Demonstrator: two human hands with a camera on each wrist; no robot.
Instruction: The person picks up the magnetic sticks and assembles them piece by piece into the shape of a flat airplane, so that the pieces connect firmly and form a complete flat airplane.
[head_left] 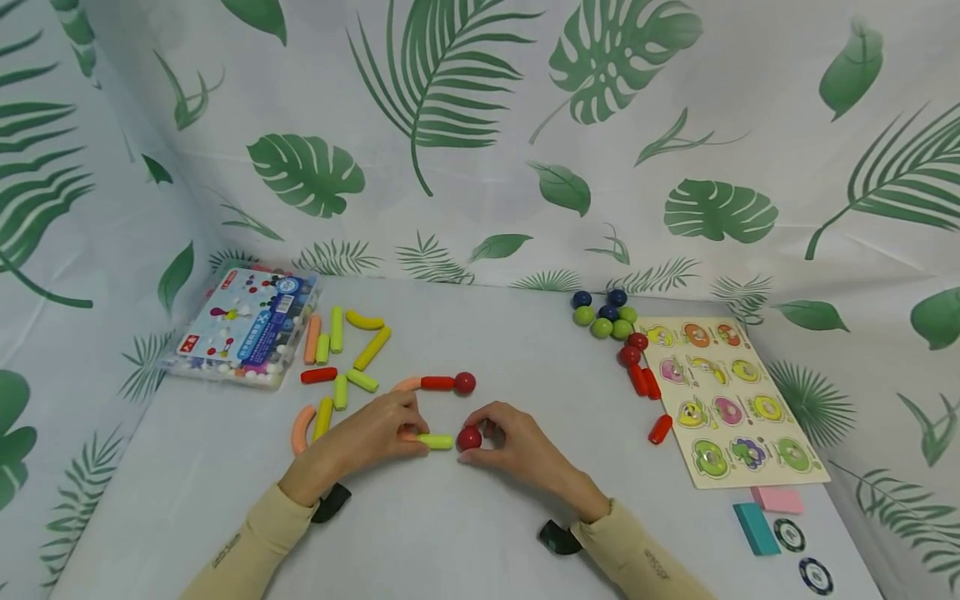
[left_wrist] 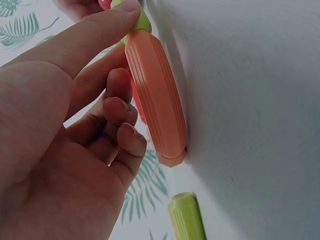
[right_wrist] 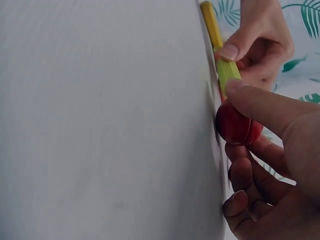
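My left hand (head_left: 378, 429) pinches a light green rod (head_left: 436, 442) between thumb and finger. Below that pinch, in the left wrist view, a curved orange piece (left_wrist: 156, 95) meets the rod's end. With thumb and fingers my right hand (head_left: 521, 450) grips a dark red ball (head_left: 469, 438) right by the rod's other end. A narrow gap shows between ball and rod in the head view; in the right wrist view the ball (right_wrist: 235, 125) overlaps the rod, so I cannot tell if they touch. Just beyond lies a red rod (head_left: 437, 383) with another red ball (head_left: 465, 382) at its end.
Loose yellow (head_left: 372, 348), green and orange pieces lie at left beside a clear-lidded box (head_left: 243, 325). At right are blue, green (head_left: 602, 327) and red balls, red rods (head_left: 660, 429), a fruit puzzle board (head_left: 738, 400), teal (head_left: 757, 528) and pink blocks, and two round chips (head_left: 815, 575).
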